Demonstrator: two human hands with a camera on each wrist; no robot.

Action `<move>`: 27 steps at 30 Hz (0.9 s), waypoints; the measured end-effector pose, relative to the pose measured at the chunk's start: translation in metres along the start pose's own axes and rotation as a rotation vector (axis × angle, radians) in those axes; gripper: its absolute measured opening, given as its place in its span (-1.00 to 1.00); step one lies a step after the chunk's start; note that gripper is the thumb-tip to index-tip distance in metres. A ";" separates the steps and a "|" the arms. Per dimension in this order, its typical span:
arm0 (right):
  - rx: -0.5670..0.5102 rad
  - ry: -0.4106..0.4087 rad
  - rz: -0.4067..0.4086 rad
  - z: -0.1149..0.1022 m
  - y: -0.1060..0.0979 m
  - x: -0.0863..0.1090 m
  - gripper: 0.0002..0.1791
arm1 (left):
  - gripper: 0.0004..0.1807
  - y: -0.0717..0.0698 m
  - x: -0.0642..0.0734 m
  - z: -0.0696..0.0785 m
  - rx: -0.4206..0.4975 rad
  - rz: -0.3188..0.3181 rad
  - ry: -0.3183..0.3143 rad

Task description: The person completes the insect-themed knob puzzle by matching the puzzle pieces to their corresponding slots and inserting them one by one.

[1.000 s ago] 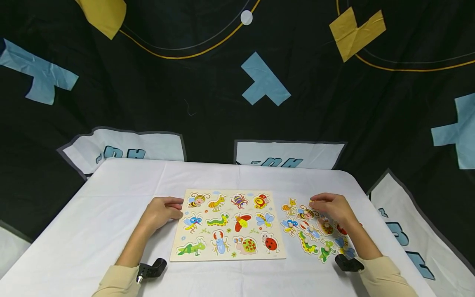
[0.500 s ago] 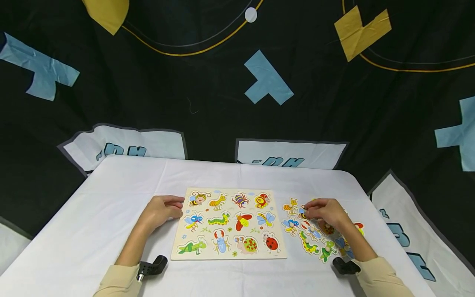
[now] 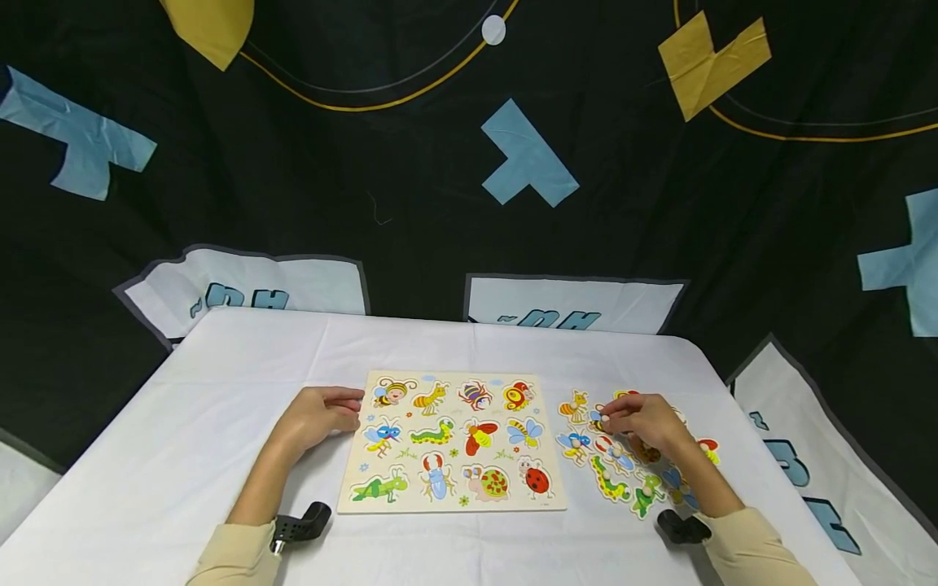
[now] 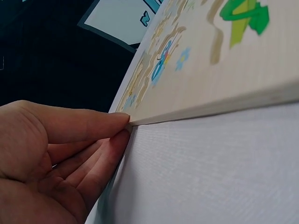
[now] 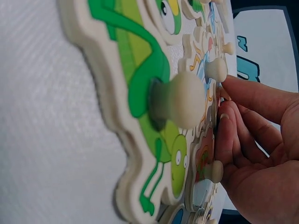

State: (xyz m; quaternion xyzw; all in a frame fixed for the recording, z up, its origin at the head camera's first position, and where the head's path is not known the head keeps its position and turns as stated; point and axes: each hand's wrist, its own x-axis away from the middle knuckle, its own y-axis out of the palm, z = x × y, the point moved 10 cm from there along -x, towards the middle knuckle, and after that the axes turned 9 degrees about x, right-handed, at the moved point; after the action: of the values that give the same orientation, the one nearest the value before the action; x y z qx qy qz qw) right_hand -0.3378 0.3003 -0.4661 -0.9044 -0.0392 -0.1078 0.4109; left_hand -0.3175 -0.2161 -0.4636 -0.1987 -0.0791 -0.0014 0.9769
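In the head view the wooden insect puzzle board (image 3: 453, 443) lies flat on the table. My left hand (image 3: 313, 417) rests at its left edge; in the left wrist view the thumb (image 4: 84, 125) and fingertips touch the edge near one another. Right of the board is a cluster of knobbed puzzle pieces. There my right hand (image 3: 648, 421) pinches a bee puzzle piece (image 3: 596, 420), mostly hidden under the fingertips. The right wrist view shows the thumb (image 5: 257, 95) and fingers together behind several wooden knobs, the green grasshopper piece (image 5: 145, 93) nearest the camera.
Close to the right hand lie an orange ant piece (image 3: 574, 407), a blue mosquito piece (image 3: 574, 445), a caterpillar piece (image 3: 610, 482) and other insect pieces, some overlapping. A white cloth (image 3: 242, 366) covers the table. A black curtain (image 3: 410, 212) hangs behind.
Over the second, my right hand has moved left from the top of the cluster onto the bee piece, then stays there. My left hand has stayed at the board's edge.
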 end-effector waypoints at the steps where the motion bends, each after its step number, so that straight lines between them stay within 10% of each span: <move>1: 0.000 -0.002 -0.001 -0.001 0.000 0.000 -0.64 | -0.42 0.000 0.000 -0.001 0.001 0.001 -0.003; 27: 0.036 0.028 0.031 0.000 -0.001 -0.002 -0.71 | -0.42 0.000 -0.002 -0.002 0.057 -0.025 0.003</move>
State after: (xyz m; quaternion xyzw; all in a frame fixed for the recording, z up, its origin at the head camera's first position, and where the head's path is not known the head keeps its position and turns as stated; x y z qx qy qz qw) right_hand -0.3403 0.3012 -0.4658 -0.8958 -0.0215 -0.1133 0.4292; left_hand -0.3191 -0.2167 -0.4661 -0.1697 -0.0803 -0.0118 0.9821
